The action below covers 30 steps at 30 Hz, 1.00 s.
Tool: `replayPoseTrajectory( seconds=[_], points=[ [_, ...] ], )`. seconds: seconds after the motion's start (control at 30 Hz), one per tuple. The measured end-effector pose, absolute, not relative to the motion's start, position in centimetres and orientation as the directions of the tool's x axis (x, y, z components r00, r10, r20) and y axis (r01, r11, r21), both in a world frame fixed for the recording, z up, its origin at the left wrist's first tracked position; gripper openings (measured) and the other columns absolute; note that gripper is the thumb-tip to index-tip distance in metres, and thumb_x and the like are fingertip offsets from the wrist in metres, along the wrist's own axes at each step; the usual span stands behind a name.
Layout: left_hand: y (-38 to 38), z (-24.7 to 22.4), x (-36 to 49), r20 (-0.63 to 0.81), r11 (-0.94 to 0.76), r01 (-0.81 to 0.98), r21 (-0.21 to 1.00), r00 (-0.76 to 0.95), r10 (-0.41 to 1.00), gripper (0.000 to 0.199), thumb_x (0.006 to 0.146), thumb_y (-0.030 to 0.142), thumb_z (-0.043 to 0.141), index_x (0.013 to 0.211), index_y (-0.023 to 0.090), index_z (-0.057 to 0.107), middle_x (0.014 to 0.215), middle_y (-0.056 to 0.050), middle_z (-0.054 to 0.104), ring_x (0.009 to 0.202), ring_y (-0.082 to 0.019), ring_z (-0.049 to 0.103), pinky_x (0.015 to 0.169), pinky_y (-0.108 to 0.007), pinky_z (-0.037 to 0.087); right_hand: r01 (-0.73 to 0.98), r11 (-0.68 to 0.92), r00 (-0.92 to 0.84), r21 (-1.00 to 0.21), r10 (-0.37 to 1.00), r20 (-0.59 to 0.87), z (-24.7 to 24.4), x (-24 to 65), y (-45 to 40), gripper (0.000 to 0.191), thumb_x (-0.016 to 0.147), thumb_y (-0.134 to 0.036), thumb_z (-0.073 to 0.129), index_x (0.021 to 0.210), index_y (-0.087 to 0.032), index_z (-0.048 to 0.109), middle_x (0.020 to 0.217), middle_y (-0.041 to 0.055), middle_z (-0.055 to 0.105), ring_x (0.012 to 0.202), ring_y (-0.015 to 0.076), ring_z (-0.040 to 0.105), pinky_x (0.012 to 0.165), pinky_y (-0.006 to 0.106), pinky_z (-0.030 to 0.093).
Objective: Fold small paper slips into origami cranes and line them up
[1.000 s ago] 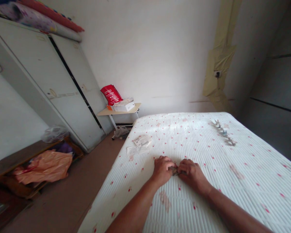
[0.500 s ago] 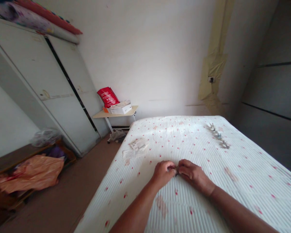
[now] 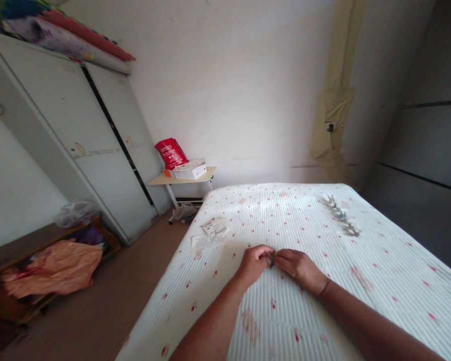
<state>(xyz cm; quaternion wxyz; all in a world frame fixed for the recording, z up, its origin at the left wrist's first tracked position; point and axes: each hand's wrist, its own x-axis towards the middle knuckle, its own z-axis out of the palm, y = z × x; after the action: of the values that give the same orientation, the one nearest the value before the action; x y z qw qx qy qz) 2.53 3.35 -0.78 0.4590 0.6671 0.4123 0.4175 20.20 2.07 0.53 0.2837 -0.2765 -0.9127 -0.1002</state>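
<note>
My left hand [image 3: 253, 265] and my right hand [image 3: 303, 269] meet low over the white, red-dotted mattress [image 3: 274, 331]. Between their fingertips is a small dark greyish piece [image 3: 271, 259], mostly covered by the fingers; its kind cannot be made out. Both hands are closed in a pinch, the left on its left side and the right on its right. To the right, farther back, lies a slanting row of small grey-brown pieces [image 3: 340, 215] with pointed ends. Printed paper sheets [image 3: 216, 229] lie at the mattress's left side.
Behind the mattress's left corner stands a small table [image 3: 160, 179] with a red bag [image 3: 171, 153] and a white box [image 3: 191, 172]. A sliding-door cabinet [image 3: 97, 170] lines the left wall. An orange cloth or bag [image 3: 60, 265] lies on a low wooden piece of furniture at left.
The view has shifted slightly. My hands stay together around the small piece, with the fingers moving a little; the right hand's fingers lie flatter and straighter over it.
</note>
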Motion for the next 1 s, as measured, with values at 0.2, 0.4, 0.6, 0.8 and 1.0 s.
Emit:
replayPoseTrajectory(
  seconds=[0.2,0.4,0.6,0.8,1.0],
  points=[
    [3.75,-0.79,2.48,0.086,-0.104,0.087,0.991,0.193,0.977,0.018,0.061,0.012,0.049,0.068,0.013,0.066,0.058,0.000,0.060,0.058,-0.012,0.052,0.057,-0.022,0.040,0.563,0.826,-0.686,0.009,0.461,0.563,0.26,20.06,3.19,0.030,0.093,-0.019,0.033,0.083,-0.015,0.061,0.073,0.0073,0.062,0.066,0.0145,0.058,0.057,0.023,0.045],
    [3.22,-0.14,2.15,0.064,-0.084,0.091,0.992,0.203,0.977,0.017,0.059,0.014,0.049,0.064,0.012,0.065,0.056,0.000,0.059,0.056,-0.012,0.051,0.056,-0.022,0.038,0.542,0.831,-0.612,-0.122,0.490,0.621,-0.18,19.92,3.21,0.028,0.092,-0.018,0.034,0.087,-0.016,0.061,0.076,0.0065,0.063,0.067,0.0125,0.060,0.059,0.021,0.047],
    [2.96,0.12,2.07,0.109,-0.133,0.092,0.987,0.229,0.967,0.025,0.061,0.014,0.048,0.077,0.012,0.067,0.064,-0.001,0.061,0.061,-0.012,0.052,0.058,-0.022,0.038,0.528,0.842,-0.620,-0.107,0.469,0.630,-0.04,19.63,2.76,0.025,0.091,-0.018,0.037,0.085,-0.017,0.061,0.076,0.0056,0.063,0.068,0.0123,0.061,0.061,0.021,0.048],
    [2.92,-0.39,2.46,0.142,-0.170,0.153,0.973,0.177,0.974,0.021,0.063,0.015,0.050,0.074,0.013,0.068,0.066,-0.002,0.064,0.064,-0.013,0.053,0.062,-0.023,0.040,0.534,0.844,-0.644,-0.056,0.449,0.619,0.07,19.54,2.63,0.026,0.092,-0.019,0.036,0.084,-0.017,0.061,0.076,0.0057,0.063,0.069,0.0125,0.061,0.062,0.022,0.048],
    [2.99,-0.49,2.92,0.104,-0.122,0.156,0.980,0.117,0.988,0.014,0.060,0.016,0.054,0.067,0.012,0.066,0.058,0.000,0.061,0.056,-0.011,0.051,0.055,-0.021,0.038,0.540,0.842,-0.672,-0.016,0.442,0.594,0.07,19.45,2.56,0.029,0.092,-0.018,0.033,0.082,-0.015,0.060,0.072,0.0062,0.062,0.067,0.0136,0.060,0.060,0.022,0.047]
  ],
)
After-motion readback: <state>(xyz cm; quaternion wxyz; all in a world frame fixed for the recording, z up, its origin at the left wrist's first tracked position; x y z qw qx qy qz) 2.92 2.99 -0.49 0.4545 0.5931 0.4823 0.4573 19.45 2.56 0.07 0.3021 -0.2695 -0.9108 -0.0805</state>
